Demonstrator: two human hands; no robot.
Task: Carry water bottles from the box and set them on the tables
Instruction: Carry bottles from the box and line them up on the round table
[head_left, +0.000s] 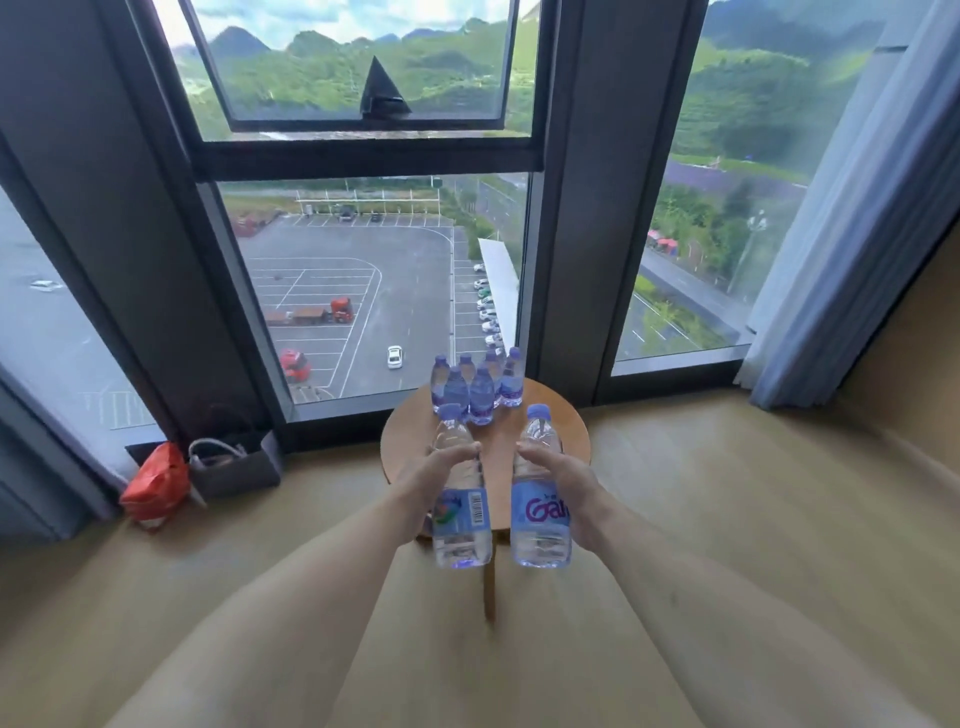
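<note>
Head view: hands (434, 480) hold two bottles (540, 512); table (566, 431), perhaps six.

This looks like a high-floor hotel or guest room. Floor-to-ceiling windows (374, 280) in dark frames overlook a car park and green hills far below. Pale blue curtains (852, 249) hang at the sides, and the floor (727, 493) is light wood. A small round wooden side table (498, 452) stands by the glass, with a grey tote bag (234, 465) and a red bag (156, 483) on the floor nearby.
</note>
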